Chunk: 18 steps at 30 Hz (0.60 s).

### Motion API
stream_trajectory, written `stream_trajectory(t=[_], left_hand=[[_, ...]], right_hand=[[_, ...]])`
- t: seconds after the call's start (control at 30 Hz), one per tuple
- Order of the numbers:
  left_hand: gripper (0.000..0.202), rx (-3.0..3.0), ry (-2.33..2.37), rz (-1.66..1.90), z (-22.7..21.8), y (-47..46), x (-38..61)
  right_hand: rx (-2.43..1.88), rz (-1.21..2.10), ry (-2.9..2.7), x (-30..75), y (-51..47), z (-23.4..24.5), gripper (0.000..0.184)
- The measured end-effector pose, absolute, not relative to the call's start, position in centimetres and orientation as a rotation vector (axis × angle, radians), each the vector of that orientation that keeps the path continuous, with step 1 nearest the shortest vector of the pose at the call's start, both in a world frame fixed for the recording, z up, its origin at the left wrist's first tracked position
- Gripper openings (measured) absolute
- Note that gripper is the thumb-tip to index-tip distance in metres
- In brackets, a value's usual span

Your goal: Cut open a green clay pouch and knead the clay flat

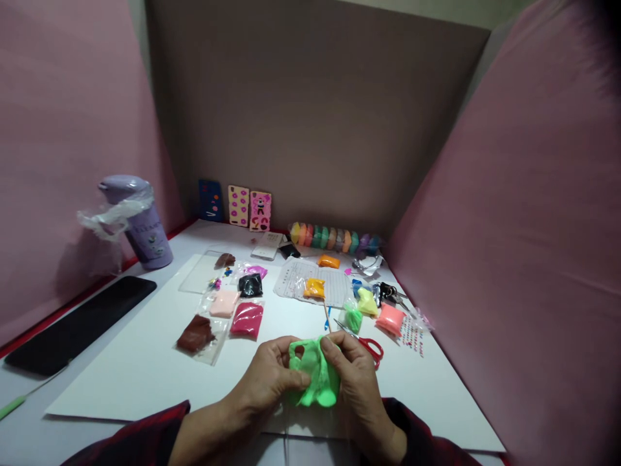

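A phone case covered in bright green modelling clay (317, 378) is held up between both hands, close to the board's near edge. A hole shows near its upper left corner, and the clay sags in folds along the lower side. My left hand (269, 372) grips the left edge, its thumb lying on the clay. On the other side my right hand (356, 375) pinches the upper right edge with thumb and fingers. Red-handled scissors (371, 349) lie just beyond my right hand. Near them is a bag of green clay (353, 318).
A white board (140, 369) carries bags of red (247, 320), brown (194, 334) and orange clay (314, 288). To the left are a purple bottle (145, 226) and a black phone (82, 323). Decorated phone cases (239, 206) lean at the back. Pink panels (528, 226) stand on both sides.
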<state>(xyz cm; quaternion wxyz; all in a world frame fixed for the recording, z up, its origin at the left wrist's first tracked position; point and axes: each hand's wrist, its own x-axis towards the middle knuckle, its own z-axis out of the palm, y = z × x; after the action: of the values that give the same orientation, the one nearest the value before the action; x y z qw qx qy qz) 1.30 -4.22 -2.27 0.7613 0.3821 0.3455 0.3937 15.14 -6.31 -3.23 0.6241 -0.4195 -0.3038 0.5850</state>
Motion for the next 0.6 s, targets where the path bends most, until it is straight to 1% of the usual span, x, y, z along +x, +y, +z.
stream_trajectory(t=[0.17, 0.3, 0.37, 0.43, 0.6], left_hand=[[0.031, 0.858, 0.687, 0.855, -2.00, -4.45, 1.26], [0.038, 0.825, 0.548, 0.824, -1.71, -4.65, 1.18], [0.033, 0.780, 0.511, 0.803, -1.57, -4.72, 1.21], [0.027, 0.749, 0.585, 0.817, -1.47, -4.74, 1.29], [0.033, 0.729, 0.774, 0.918, -1.33, -4.66, 1.47]], right_hand=[[-0.979, 1.315, -0.714, 15.60, -5.77, -4.11, 0.028], [-0.958, 1.354, -0.721, 15.64, -5.72, -3.75, 0.026], [-0.943, 1.374, -0.721, 15.52, -5.82, -3.46, 0.026], [-0.933, 1.396, -0.742, 15.35, -5.92, -3.32, 0.027], [-0.891, 1.475, -0.818, 15.03, -5.86, -3.50, 0.029]])
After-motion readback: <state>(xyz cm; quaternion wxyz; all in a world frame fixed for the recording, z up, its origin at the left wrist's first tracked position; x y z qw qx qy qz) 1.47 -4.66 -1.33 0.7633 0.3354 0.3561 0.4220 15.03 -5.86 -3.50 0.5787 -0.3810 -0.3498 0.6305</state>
